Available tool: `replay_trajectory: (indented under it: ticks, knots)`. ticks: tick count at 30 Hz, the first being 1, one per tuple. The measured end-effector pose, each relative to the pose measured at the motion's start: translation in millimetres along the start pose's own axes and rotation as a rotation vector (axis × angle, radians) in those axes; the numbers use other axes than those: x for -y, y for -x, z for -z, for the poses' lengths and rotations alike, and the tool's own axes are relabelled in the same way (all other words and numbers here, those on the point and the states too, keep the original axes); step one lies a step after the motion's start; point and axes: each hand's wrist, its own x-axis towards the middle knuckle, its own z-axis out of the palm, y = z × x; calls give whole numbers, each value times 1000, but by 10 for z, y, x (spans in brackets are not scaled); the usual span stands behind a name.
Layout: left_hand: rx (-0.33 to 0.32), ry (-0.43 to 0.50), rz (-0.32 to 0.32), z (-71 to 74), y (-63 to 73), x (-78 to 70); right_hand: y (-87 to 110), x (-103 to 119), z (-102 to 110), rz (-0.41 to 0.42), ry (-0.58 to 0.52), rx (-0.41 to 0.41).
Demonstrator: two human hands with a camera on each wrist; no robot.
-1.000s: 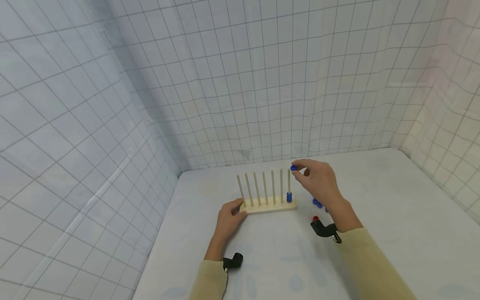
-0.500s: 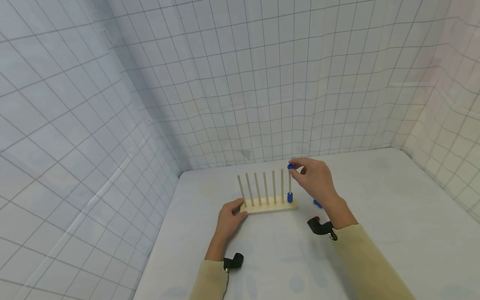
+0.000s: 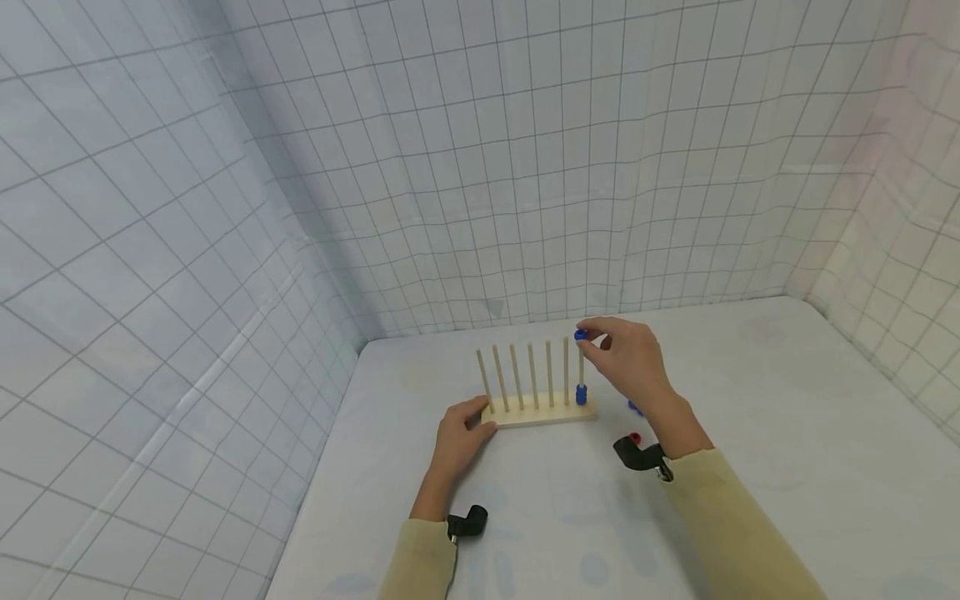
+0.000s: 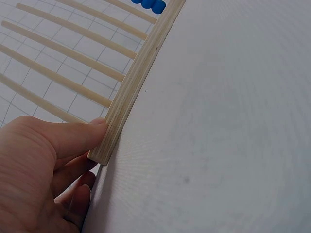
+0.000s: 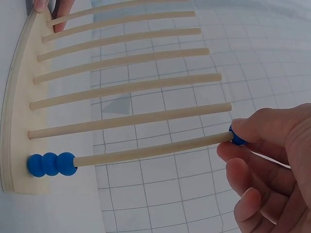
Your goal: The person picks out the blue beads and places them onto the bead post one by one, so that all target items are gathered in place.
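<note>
A light wooden peg board (image 3: 542, 414) with a row of several upright pegs stands on the table. My left hand (image 3: 456, 437) grips its left end, thumb on the front edge (image 4: 114, 111) and fingers behind. Three blue beads (image 5: 51, 164) sit stacked at the bottom of the rightmost peg. At that peg's top, my right hand (image 3: 633, 358) pinches another blue bead (image 5: 236, 136) between thumb and forefinger. The bead is right at the peg's tip, partly covered by the thumb in the right wrist view.
On the white table (image 3: 540, 500), a few loose blue beads (image 3: 635, 407) lie right of the board, partly hidden behind the right wrist. A red bead (image 3: 635, 437) lies nearer, beside the black wrist camera (image 3: 637, 455). A grid-patterned curtain (image 3: 525, 167) surrounds the table's back and sides.
My right hand has moved slightly left, bringing the pinched blue bead from beside the rightmost peg onto its tip. The left hand stays on the board's end.
</note>
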Motion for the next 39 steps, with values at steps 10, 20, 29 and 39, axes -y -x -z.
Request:
replay_trajectory:
  ticks: [10, 20, 29, 39]
  knots:
    - [1, 12, -6, 2, 11, -7, 26, -20, -37, -31, -4, 21]
    - [3, -7, 8, -15, 5, 3, 73, -22, -54, -63, -22, 44]
    - [-1, -12, 13, -28, -4, 34, 90, -35, -80, -81, -20, 49]
    - [-7, -19, 10, -26, -5, 28, 124, -58, -107, -103, -27, 51]
